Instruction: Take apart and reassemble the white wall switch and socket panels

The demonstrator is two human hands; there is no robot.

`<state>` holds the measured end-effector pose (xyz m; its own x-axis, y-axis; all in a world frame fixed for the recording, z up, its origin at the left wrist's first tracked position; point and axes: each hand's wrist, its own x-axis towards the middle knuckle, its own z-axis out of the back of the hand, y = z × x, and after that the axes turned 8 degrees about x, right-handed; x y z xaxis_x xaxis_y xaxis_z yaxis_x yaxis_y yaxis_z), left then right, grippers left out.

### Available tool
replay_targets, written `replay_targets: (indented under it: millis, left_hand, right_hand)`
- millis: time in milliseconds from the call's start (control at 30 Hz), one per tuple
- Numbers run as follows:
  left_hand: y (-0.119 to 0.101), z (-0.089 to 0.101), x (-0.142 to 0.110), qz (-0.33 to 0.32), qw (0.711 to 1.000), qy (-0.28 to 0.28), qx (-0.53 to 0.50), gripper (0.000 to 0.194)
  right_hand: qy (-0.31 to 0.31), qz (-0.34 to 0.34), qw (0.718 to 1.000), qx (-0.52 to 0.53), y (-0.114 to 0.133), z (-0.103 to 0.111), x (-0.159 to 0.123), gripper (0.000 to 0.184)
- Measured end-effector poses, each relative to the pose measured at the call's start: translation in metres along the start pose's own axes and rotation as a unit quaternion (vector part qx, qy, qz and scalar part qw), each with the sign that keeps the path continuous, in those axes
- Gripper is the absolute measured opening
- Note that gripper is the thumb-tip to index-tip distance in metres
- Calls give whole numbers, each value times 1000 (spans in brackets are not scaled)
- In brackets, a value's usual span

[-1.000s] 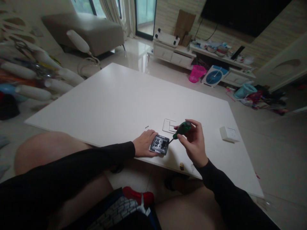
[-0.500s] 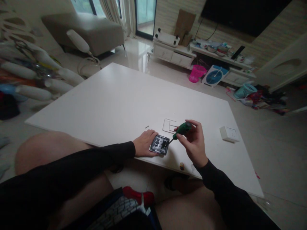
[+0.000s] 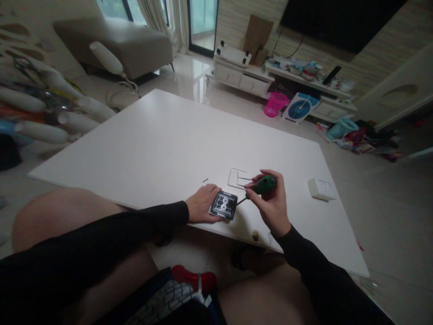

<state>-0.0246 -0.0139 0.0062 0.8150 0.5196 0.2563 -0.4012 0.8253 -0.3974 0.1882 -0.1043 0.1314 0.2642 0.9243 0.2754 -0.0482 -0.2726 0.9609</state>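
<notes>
A dark square switch module (image 3: 223,204) lies near the front edge of the white table (image 3: 162,140). My left hand (image 3: 202,203) rests flat against its left side, pinning it down. My right hand (image 3: 270,203) is closed round a green-handled screwdriver (image 3: 260,187), whose tip points down and left at the module's right edge. Just behind the module a white switch faceplate frame (image 3: 237,177) lies flat on the table.
A white wall switch (image 3: 320,188) sits at the table's right. A tiny screw (image 3: 205,180) lies left of the frame, and a small brass piece (image 3: 255,234) lies at the front edge. Beyond stand a sofa (image 3: 115,40), pink basket (image 3: 275,103), fan (image 3: 300,108) and low TV shelves (image 3: 304,81).
The screwdriver handle has tipped lower and further right, so the tool lies flatter. My left hand stays on the module. The view has shifted slightly.
</notes>
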Motion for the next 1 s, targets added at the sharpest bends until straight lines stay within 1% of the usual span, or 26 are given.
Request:
replay_targets:
  millis: [67,133,233,333,467,600,700,733,833,1000]
  left_hand:
    - [1,0,0,-1,1000,0,-4,90]
    - [0,0,0,1,1000,3,-5,90]
    - [-1,1,0,5,1000,7,-7,90]
    - [-2,2,1,7,1000,7,-8,90]
    - [-3,2,1,6,1000,6,-2,89]
    - [-2,2,1,10,1000,9,-1,89]
    - [-2,2,1,12,1000,9,-5,89]
    - [-3,2,1,12,1000,10,-5,88]
    - [-3,3,1,11,1000,11,-5,88]
    - [-3,3,2,12,1000,12,-10,89]
  right_hand:
    - [-21,1,1000,-12,0,-1,1,54]
    - [-28,1,1000,-14,0,-1,3,54]
    - [-18,7,1000,-22,0,0,4,50]
    - [-9,12,998,-64,-1,2,3,46]
    - [-10,5,994,-113,0,4,3,46]
    - [-12,-4,994,-106,3,3,3,55]
    - [-15,-12,997,-78,3,1,2,62]
    - [-17,-15,998,-64,2,1,2,61]
    - [-27,-21,999,-36,-1,0,2,51]
    - [-38,-37,999,-11,-4,0,3,51]
